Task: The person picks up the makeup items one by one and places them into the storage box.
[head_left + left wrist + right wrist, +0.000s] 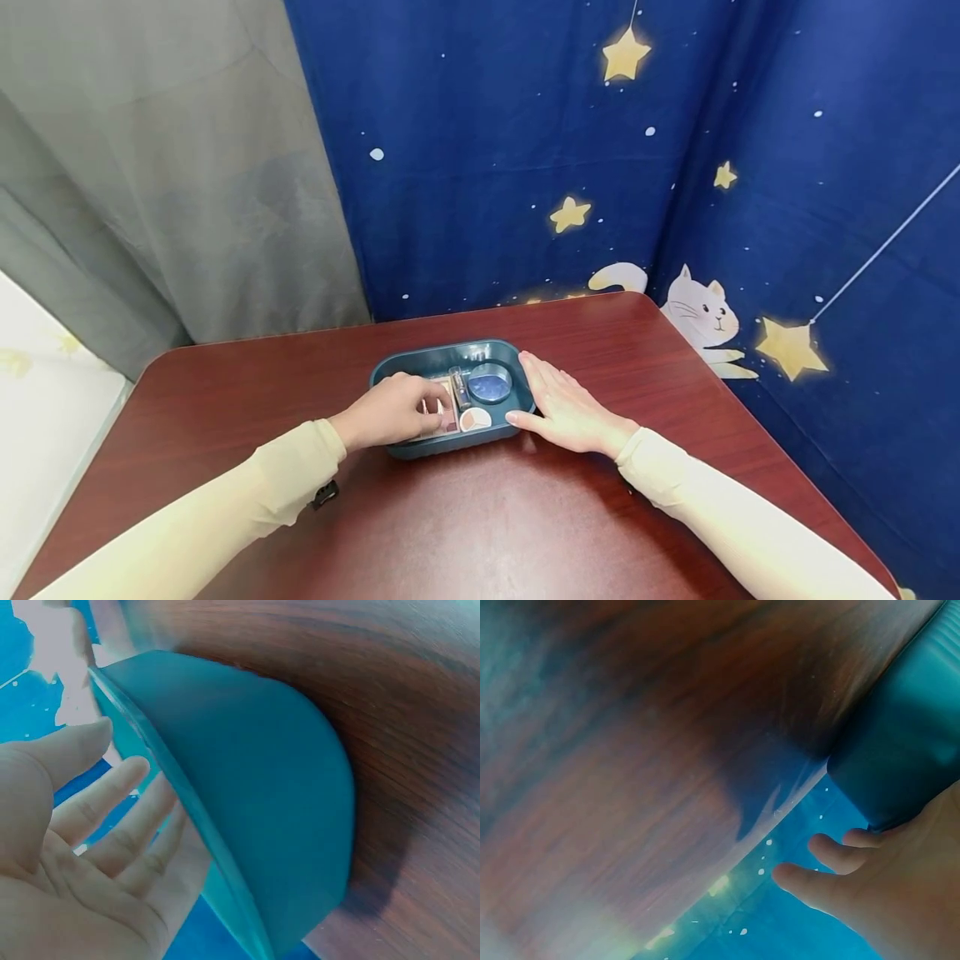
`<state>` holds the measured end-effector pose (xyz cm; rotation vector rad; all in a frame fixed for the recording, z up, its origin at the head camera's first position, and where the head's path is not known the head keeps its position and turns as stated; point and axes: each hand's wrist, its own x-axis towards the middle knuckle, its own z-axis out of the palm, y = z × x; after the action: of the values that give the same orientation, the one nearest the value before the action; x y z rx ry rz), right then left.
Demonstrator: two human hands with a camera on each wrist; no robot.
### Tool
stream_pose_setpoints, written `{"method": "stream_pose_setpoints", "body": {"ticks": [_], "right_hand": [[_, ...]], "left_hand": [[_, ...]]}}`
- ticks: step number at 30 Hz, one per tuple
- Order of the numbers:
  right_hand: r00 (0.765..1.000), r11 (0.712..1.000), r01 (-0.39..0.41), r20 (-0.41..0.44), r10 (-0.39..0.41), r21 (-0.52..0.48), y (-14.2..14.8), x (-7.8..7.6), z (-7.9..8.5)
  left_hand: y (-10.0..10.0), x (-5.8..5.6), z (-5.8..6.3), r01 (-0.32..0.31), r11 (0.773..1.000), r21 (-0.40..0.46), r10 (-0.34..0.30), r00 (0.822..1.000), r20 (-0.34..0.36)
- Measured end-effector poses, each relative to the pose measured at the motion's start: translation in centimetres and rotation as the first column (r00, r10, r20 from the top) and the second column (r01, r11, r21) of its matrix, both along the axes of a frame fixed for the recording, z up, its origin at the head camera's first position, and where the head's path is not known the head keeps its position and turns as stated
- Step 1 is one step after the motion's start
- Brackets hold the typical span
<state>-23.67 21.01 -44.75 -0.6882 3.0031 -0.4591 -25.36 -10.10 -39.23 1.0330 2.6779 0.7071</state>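
Note:
A dark teal tray (420, 451) with rounded ends sits on the table, holding several small items. My left hand (393, 408) reaches over its left end, fingers bent above a flat makeup palette (451, 423) that it partly covers. In the left wrist view the left hand (112, 847) has loosely curved fingers beside the tray's rim, with nothing visible between thumb and forefinger. My right hand (566, 408) lies against the tray's right end, fingers straight and thumb at the front rim. Also inside are a round blue-topped item (490, 385), a slim clear tube (459, 388) and a round white-rimmed compact (476, 419).
The reddish-brown wooden table (480, 517) has rounded far corners. A blue star-patterned curtain (487, 167) hangs behind and to the right, a grey one (187, 183) at the left. A small black object (325, 495) shows beside the left sleeve.

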Motion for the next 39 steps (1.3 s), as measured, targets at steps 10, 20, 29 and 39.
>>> {"method": "stream_pose_setpoints", "body": {"ticks": [10, 20, 29, 39], "right_hand": [[1.0, 1.0, 0.0, -0.002, 0.0, -0.006, 0.0, 0.1, 0.1], [1.0, 1.0, -0.001, -0.004, 0.001, -0.007, 0.1, 0.0, 0.4], [1.0, 1.0, -0.014, -0.018, 0.013, -0.005, -0.2, -0.4, 0.1], [1.0, 1.0, -0.009, -0.002, 0.009, -0.005, -0.2, -0.6, 0.2]], "left_hand": [[0.8, 1.9, 0.3, -0.179, 0.978, 0.108, 0.193, 0.971, -0.141], [1.3, 3.2, -0.4, -0.278, 0.931, 0.238, 0.317, 0.937, -0.145], [1.0, 4.1, -1.0, -0.373, 0.887, 0.272, 0.425, 0.89, -0.166], [1.1, 4.1, -1.9, -0.44, 0.854, 0.277, 0.502, 0.837, -0.219]]}}
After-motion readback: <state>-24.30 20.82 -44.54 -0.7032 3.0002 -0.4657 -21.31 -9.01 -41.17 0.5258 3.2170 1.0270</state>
